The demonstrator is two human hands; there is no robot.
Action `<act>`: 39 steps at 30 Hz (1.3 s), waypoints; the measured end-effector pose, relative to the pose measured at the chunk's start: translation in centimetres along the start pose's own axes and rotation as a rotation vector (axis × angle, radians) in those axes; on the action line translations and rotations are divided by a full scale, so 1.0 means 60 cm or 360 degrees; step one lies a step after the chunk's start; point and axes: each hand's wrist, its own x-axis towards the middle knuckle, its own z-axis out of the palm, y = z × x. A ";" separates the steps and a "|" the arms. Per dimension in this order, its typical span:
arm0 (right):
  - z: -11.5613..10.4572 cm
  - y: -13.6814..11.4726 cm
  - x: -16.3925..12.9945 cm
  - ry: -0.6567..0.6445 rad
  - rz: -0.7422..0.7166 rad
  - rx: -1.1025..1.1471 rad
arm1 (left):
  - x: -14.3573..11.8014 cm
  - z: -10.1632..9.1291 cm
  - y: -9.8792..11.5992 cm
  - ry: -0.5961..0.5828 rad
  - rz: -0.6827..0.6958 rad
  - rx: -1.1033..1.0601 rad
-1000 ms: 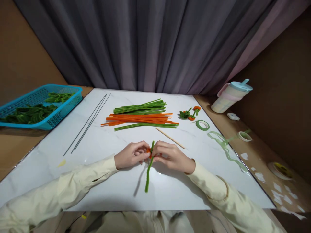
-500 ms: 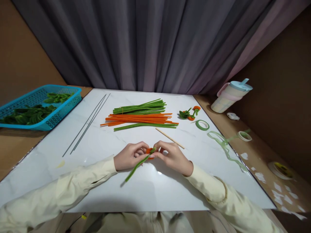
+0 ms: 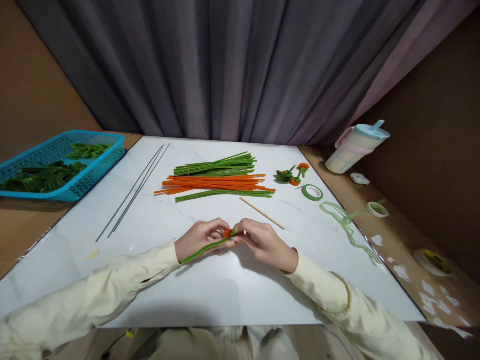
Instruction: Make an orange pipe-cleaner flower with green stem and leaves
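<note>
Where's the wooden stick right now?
In the head view the wooden stick lies bare on the white board, just beyond the right hand, between it and the bundle of orange and green pipe cleaners.

Basket (image 3: 93, 170) left of board (image 3: 187, 295); cup (image 3: 354, 148) right.

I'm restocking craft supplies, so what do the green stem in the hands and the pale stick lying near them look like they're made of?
The green stem looks like a chenille pipe cleaner: matte and fuzzy, holding a bend as if it has a wire core. The pale stick looks like bare wood or bamboo: tan, straight, dull and unpainted.
</note>
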 end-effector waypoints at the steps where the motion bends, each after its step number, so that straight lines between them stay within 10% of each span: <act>1: -0.002 -0.001 0.001 -0.0019 0.0010 0.0023 | 0.000 0.000 -0.001 0.0011 0.0023 0.0002; 13: -0.010 -0.007 0.005 -0.0056 0.0152 0.0073 | -0.005 0.002 0.005 0.0171 -0.0029 -0.0063; 22: -0.013 -0.010 0.009 -0.0232 0.0737 0.0470 | -0.007 0.004 0.002 0.0217 0.0105 -0.0033; 39: 0.000 -0.023 0.006 -0.0008 0.0346 0.0075 | -0.010 -0.001 0.007 0.0209 0.0251 0.0297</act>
